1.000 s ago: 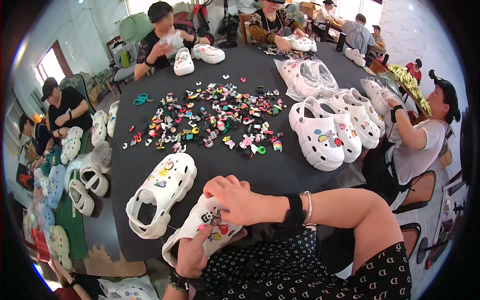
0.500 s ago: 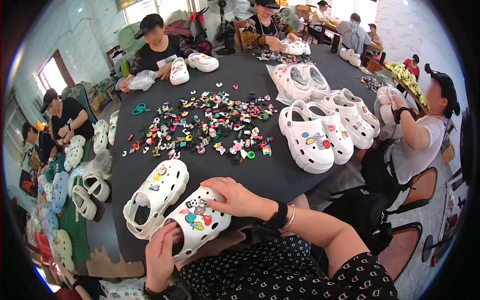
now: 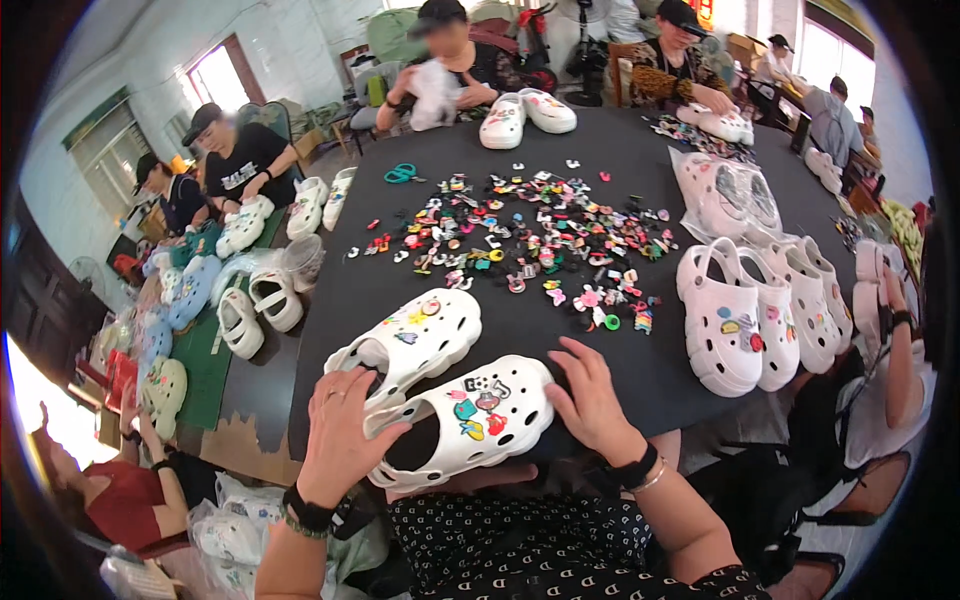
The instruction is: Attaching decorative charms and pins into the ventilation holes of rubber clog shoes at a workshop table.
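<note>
Two white clogs with colourful charms lie side by side before me on the dark table. My left hand (image 3: 345,430) grips the heel end of the near clog (image 3: 515,400), its thumb at the foot opening. The fingers of that hand reach toward the heel of the far clog (image 3: 440,318) and partly hide it. Just off the near clog's toe is my right hand (image 3: 600,405), open, with thumb and fingers apart and nothing in it. Beyond the clogs spreads a heap of loose charms (image 3: 540,235) in many colours.
Several white clogs (image 3: 725,325) stand at the right, with a bagged pair (image 3: 730,195) behind them. Teal-handled scissors (image 3: 401,173) lie left of the charms. Co-workers sit around the table. A side table (image 3: 255,395) at the left bears more clogs.
My right hand has come off the near clog's toe and opened. The left hand has shifted from inside the clog to its heel. The view has turned left.
</note>
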{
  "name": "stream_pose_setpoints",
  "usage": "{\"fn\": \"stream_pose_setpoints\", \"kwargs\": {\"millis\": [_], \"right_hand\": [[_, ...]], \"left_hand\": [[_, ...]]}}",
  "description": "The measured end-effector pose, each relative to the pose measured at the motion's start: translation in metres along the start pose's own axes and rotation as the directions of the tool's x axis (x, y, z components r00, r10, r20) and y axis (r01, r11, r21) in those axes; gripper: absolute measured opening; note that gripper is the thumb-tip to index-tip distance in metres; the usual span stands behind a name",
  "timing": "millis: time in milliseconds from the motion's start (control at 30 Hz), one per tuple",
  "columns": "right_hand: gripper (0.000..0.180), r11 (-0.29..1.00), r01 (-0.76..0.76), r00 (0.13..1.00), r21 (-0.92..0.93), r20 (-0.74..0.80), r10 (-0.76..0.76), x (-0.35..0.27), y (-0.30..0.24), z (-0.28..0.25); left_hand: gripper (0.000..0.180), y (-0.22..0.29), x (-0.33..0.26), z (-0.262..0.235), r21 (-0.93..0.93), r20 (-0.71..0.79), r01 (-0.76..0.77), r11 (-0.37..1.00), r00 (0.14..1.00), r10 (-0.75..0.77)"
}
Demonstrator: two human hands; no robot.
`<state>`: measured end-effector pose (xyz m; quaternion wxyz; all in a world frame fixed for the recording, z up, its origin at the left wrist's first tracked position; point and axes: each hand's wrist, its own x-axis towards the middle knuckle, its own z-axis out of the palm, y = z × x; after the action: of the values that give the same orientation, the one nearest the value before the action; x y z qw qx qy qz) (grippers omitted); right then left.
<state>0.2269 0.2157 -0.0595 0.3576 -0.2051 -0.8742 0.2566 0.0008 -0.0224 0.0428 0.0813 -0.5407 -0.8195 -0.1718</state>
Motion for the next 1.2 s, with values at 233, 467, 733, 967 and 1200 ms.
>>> {"fn": "stream_pose_setpoints", "kwargs": {"millis": [233,467,733,967,1200], "right_hand": [[0.026,1.0,-0.019,1.0,0.011,0.02,0.019,-0.004,0.002,0.004],[0.017,0.981,-0.075,0.996,0.181,-0.032,0.082,-0.004,0.006,-0.001],[0.019,0.983,-0.087,0.996,0.16,0.0,0.088,-0.004,0.0,0.001],[0.013,0.999,-0.01,1.0,0.054,0.01,0.01,0.001,-0.002,0.005],[0.011,0.996,0.044,0.999,-0.083,0.016,-0.043,0.001,-0.002,0.007]], "left_hand": [[0.064,-0.012,0.021,0.003,-0.043,0.257,0.019,0.999,0.966,-0.007],[0.036,-0.023,0.022,0.014,-0.093,0.172,0.144,0.985,0.977,-0.127],[0.027,-0.065,-0.017,-0.008,0.022,-0.064,0.299,0.954,0.953,-0.297],[0.039,-0.197,-0.036,-0.053,0.225,-0.323,0.679,0.699,0.729,-0.604],[0.035,-0.402,-0.044,-0.012,0.055,-0.407,0.839,0.541,0.514,-0.755]]}}
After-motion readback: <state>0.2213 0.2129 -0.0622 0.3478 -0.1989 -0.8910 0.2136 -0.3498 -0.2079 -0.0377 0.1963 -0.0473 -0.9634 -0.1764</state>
